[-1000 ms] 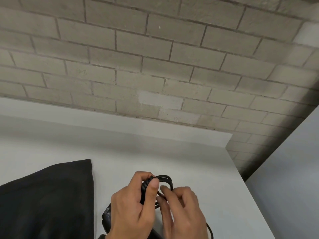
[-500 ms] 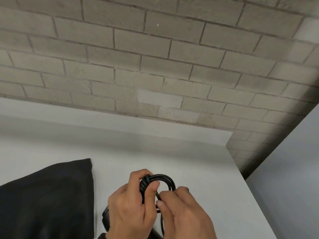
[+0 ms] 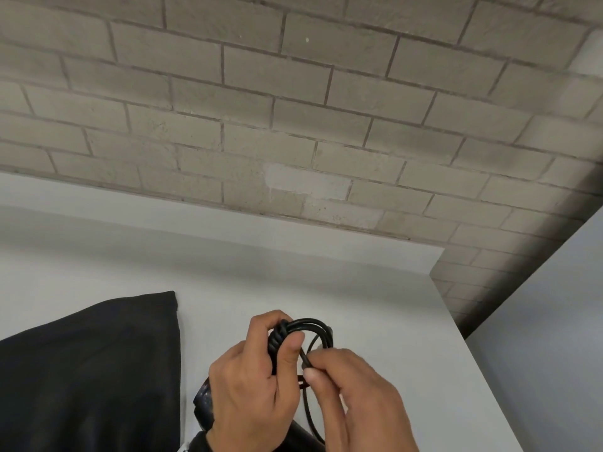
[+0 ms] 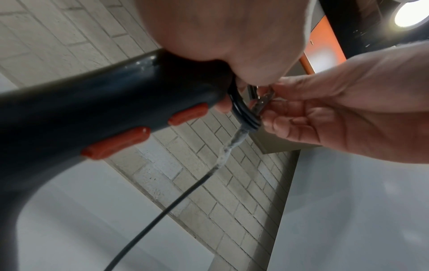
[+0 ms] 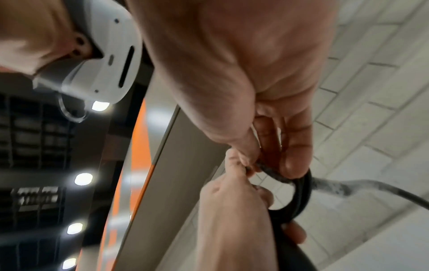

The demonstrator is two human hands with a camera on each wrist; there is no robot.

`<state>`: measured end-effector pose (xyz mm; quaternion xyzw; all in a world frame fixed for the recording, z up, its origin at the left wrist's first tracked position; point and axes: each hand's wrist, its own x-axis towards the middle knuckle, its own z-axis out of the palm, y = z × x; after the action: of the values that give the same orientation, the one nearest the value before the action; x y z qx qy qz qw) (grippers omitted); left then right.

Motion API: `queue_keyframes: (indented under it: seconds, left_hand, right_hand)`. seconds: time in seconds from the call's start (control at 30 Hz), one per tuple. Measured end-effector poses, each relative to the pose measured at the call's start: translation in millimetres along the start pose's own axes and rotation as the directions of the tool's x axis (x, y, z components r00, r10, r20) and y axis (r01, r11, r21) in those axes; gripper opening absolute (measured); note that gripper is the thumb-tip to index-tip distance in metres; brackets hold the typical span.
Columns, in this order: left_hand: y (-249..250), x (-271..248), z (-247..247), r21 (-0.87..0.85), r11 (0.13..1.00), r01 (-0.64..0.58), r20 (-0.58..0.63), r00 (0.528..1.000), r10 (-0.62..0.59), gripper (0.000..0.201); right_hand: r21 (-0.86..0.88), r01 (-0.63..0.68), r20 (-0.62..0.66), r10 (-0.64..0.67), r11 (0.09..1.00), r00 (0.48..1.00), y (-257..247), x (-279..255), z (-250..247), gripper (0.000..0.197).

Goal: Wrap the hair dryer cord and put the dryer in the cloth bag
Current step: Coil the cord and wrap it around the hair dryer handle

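Note:
My left hand point(image 3: 251, 383) grips the black hair dryer point(image 4: 99, 102) by its handle, thumb pressing coiled loops of black cord point(image 3: 310, 327) against the handle's end. Two orange buttons point(image 4: 116, 143) show on the handle in the left wrist view. My right hand point(image 3: 352, 393) pinches a strand of the cord point(image 5: 274, 172) between thumb and fingers just right of the left thumb. A free length of cord point(image 4: 162, 216) hangs down from the handle. The black cloth bag point(image 3: 88, 376) lies flat on the white table point(image 3: 375, 308), left of both hands.
A grey brick wall point(image 3: 293, 109) stands behind the table. The table's right edge point(image 3: 456, 331) drops off close to my right hand, with a light grey panel point(image 3: 554, 337) beyond the gap.
The right hand has shifted its pinch along the cord beside the left thumb, and the cord loop above the hands has grown a little. The left hand keeps its grip on the handle.

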<state>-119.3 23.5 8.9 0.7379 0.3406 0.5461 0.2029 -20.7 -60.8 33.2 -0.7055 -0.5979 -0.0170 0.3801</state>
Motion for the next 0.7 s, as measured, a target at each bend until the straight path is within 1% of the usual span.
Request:
queue_keyframes:
  seconds: [0.03,0.07,0.1,0.13,0.17,0.2,0.23,0.27,0.3,0.33,0.37,0.4,0.43,0.47,0.5,0.57,0.63,0.67,0.7]
  left_hand:
    - [0.5,0.7,-0.2,-0.006,1.0,0.007,0.009,1.0,-0.007,0.035]
    - [1.1,1.5,-0.3,-0.006,1.0,0.013,0.017,1.0,-0.013,0.035]
    - [1.6,2.1,-0.6,-0.005,1.0,0.016,0.022,1.0,-0.016,0.036]
    - [1.5,2.6,-0.8,-0.007,1.0,0.012,0.024,1.0,-0.012,0.036]
    - [1.2,3.0,-0.9,-0.012,1.0,-0.002,0.026,1.0,0.002,0.035]
    - [0.8,3.4,-1.0,-0.01,1.0,-0.021,0.03,0.999,0.021,0.033]
    - [0.3,3.8,-0.8,0.001,0.999,-0.041,0.041,0.998,0.041,0.032]
    - [0.1,4.5,-0.6,0.015,0.998,-0.058,0.052,0.997,0.057,0.032]
    - [-0.5,5.0,0.0,0.026,0.998,-0.065,0.057,0.996,0.064,0.032]
    - [-1.1,5.5,0.6,0.027,0.998,-0.062,0.052,0.997,0.061,0.032]
    - [-1.8,6.5,1.2,0.024,0.998,-0.051,0.042,0.998,0.05,0.032]
    - [-2.9,7.7,2.0,0.021,0.999,-0.035,0.031,0.999,0.035,0.032]
    - [-3.8,9.2,2.8,0.019,1.0,-0.016,0.02,1.0,0.016,0.033]
    - [-4.7,10.7,3.4,0.02,1.0,0.003,0.012,1.0,-0.003,0.034]
    - [-5.2,12.0,3.7,0.024,1.0,0.018,0.006,1.0,-0.018,0.035]
    - [-5.8,13.1,3.8,0.027,0.999,0.033,0.01,0.999,-0.034,0.038]
    - [-6.0,12.0,4.7,0.004,0.999,0.034,0.025,0.999,-0.034,0.04]
    - [-6.3,11.1,5.6,-0.012,0.999,0.032,0.03,0.999,-0.031,0.04]
    - [-6.6,10.4,6.9,-0.026,0.999,0.029,0.033,0.999,-0.028,0.039]
  right_hand:
    - [0.072,-0.084,0.056,0.08,0.994,0.995,-0.7,1.5,-4.8,0.013]
    - [0.157,-0.173,0.127,0.154,0.972,0.98,-2.1,4.2,-10.1,0.017]
    - [0.254,-0.257,0.198,0.21,0.933,0.957,-5.0,8.1,-16.4,0.017]
    - [0.359,-0.335,0.263,0.25,0.871,0.932,-7.7,13.2,-23.2,0.016]
    - [0.47,-0.417,0.333,0.28,0.778,0.9,-10.0,18.4,-29.8,0.018]
    - [0.577,-0.491,0.412,0.287,0.652,0.865,-11.7,23.0,-35.9,0.022]
    - [0.664,-0.557,0.487,0.277,0.498,0.828,-11.8,26.4,-40.2,0.024]
    - [0.724,-0.609,0.551,0.261,0.323,0.793,-9.6,28.6,-42.5,0.024]
    - [0.756,-0.636,0.596,0.236,0.155,0.767,-6.2,29.0,-42.7,0.023]
    - [0.774,-0.633,0.618,0.204,0.017,0.76,-2.5,28.7,-41.2,0.025]
    - [0.794,-0.605,0.606,0.168,-0.066,0.777,1.1,27.4,-38.1,0.032]
    - [0.822,-0.564,0.57,0.137,-0.08,0.81,4.8,25.1,-33.4,0.041]
    - [0.855,-0.518,0.517,0.11,-0.021,0.849,7.4,21.4,-29.2,0.05]
    - [0.88,-0.468,0.461,0.087,0.086,0.883,9.4,17.6,-24.9,0.056]
    - [0.888,-0.417,0.411,0.073,0.196,0.909,10.9,14.0,-19.7,0.057]
    - [0.868,-0.317,0.327,0.04,0.383,0.944,14.1,5.7,-9.0,0.051]
    - [0.777,-0.182,0.229,-0.002,0.603,0.973,14.4,-1.2,-1.0,0.053]
    - [0.686,-0.116,0.188,-0.022,0.719,0.982,13.6,-4.4,2.1,0.056]
    - [0.58,-0.063,0.157,-0.036,0.812,0.987,13.4,-7.4,5.3,0.057]
